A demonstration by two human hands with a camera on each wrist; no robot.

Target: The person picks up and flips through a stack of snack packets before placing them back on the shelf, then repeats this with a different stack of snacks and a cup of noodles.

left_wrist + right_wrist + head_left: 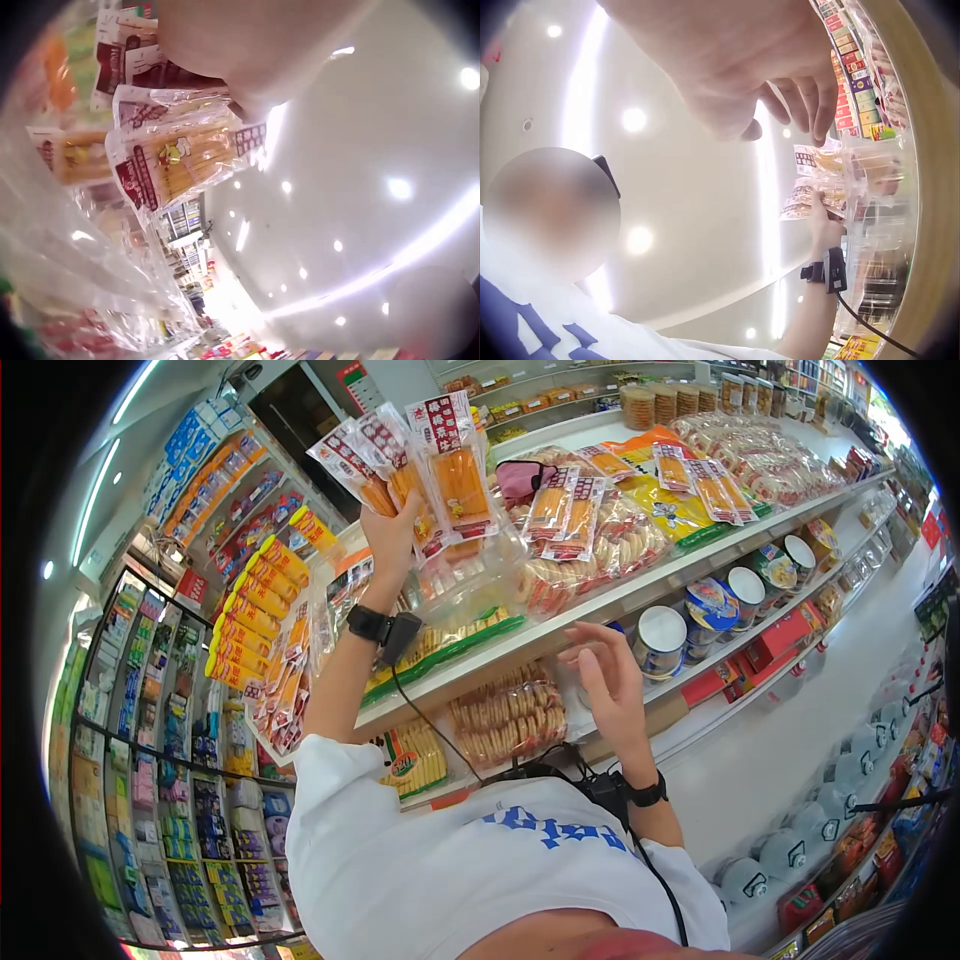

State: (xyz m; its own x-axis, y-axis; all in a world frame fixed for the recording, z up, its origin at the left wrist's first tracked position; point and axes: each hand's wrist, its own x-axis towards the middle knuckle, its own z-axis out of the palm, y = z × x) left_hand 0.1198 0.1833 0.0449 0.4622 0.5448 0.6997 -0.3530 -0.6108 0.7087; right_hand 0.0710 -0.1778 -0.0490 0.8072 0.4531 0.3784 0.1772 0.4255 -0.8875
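Observation:
My left hand (391,540) is raised over the snack shelf and grips a fan of clear snack packets (404,478) with orange sticks inside and dark red labels. Another such packet (460,485) stands upright right beside its fingers, above a clear plastic bin (470,582). From the left wrist, a packet (187,161) with a small yellow cartoon figure shows close below the hand (240,45). My right hand (612,685) hovers in front of the shelf edge, fingers loosely bent and holding nothing. The right wrist view shows the same hand (742,67) with its fingers hanging down.
Similar packets (567,510) lie on bagged round biscuits (590,555) along the upper shelf (600,596). Yellow tubular packs (262,595) line the left end. Tubs with white lids (661,630) stand on the shelf below, and water jugs (785,850) line the floor at the right.

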